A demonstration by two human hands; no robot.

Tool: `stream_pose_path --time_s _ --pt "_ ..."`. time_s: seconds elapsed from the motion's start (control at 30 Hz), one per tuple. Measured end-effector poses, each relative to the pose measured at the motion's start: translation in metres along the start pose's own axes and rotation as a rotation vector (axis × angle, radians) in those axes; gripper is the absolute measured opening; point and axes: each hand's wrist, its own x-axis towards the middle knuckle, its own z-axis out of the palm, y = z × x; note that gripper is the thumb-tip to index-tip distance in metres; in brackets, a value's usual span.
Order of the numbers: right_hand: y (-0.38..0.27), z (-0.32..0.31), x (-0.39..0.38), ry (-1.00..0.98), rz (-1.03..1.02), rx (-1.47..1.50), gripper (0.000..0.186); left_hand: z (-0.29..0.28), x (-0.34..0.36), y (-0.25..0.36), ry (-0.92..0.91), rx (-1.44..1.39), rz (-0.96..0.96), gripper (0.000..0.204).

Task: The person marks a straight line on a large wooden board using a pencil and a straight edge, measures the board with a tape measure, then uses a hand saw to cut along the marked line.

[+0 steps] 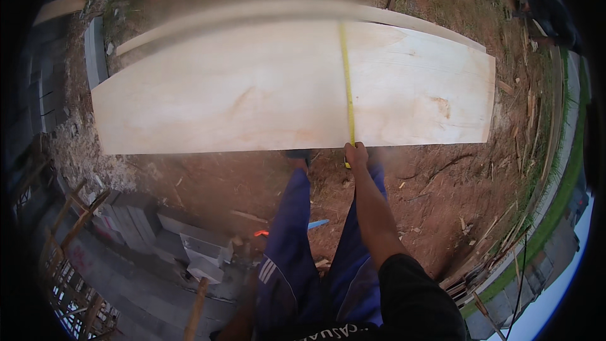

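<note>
A broad pale plywood sheet (208, 95) lies in front of me. Across its width, right of the middle, stretches the yellow blade of a tape measure (348, 82), from the far edge to the near one. At the near edge my right hand (356, 153) is closed around the tape measure, and a bit of its yellow case shows below the fingers. Part of my left arm (238, 324) appears low beside my leg; the left hand itself is out of sight.
Behind the sheet runs a long pale board (429, 24). A handsaw with a blue blade (317, 223) and orange handle lies on the reddish soil between my legs. Grey blocks (142, 218) are stacked at the lower left, and wood scraps (486, 240) lie at right.
</note>
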Motion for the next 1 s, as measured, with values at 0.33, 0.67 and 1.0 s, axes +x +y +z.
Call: stream_pose_path --time_s 0.33,0.67,1.0 --pt "-0.074 -0.136 -0.099 -0.118 -0.273 0.249 0.035 0.012 0.016 0.077 0.077 0.162 0.053 0.041" --pt "-0.147 -0.216 -0.048 0.181 -0.492 -0.058 0.034 -0.040 -0.023 0.207 0.412 -0.281 0.604 0.049" --pt "-0.172 -0.238 -0.268 -0.284 -0.645 0.431 0.020 -0.104 -0.091 0.197 0.337 -0.198 0.360 0.049"
